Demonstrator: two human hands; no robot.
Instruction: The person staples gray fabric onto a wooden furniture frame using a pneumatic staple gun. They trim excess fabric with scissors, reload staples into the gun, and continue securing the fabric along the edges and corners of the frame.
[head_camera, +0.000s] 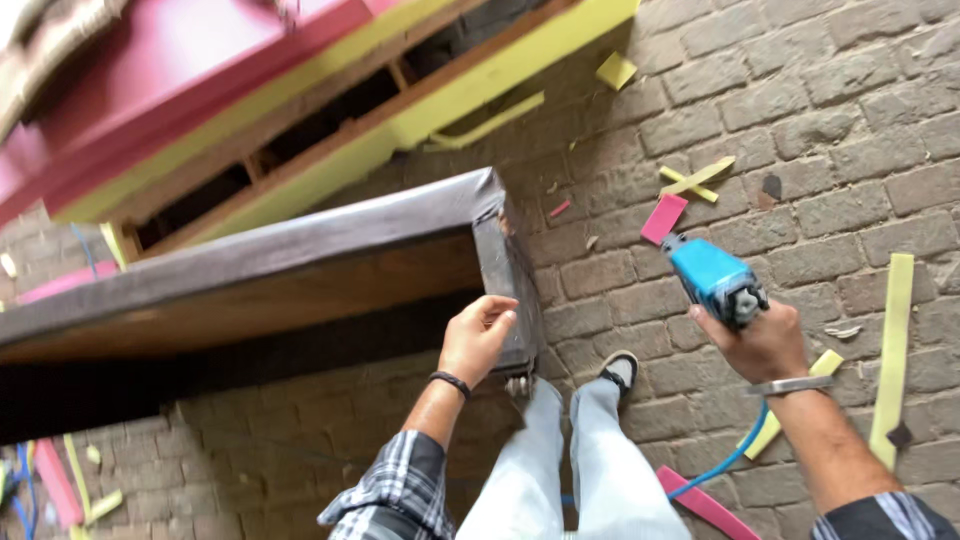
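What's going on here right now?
A person stands on brick paving beside a dark padded bench. The left hand presses on the covering at the bench's end. The right hand grips a blue air tool, held off to the side, clear of the bench, its blue hose trailing down. Pink and yellow offcuts litter the ground.

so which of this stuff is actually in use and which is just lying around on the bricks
In use:
- left hand, pressed on the end of the dark covered bench
- right hand, gripping the blue air stapler
- blue hose, running down from the right hand

Lying about:
- yellow strips
- pink offcut
- pink strip
- pink and yellow frame behind the bench
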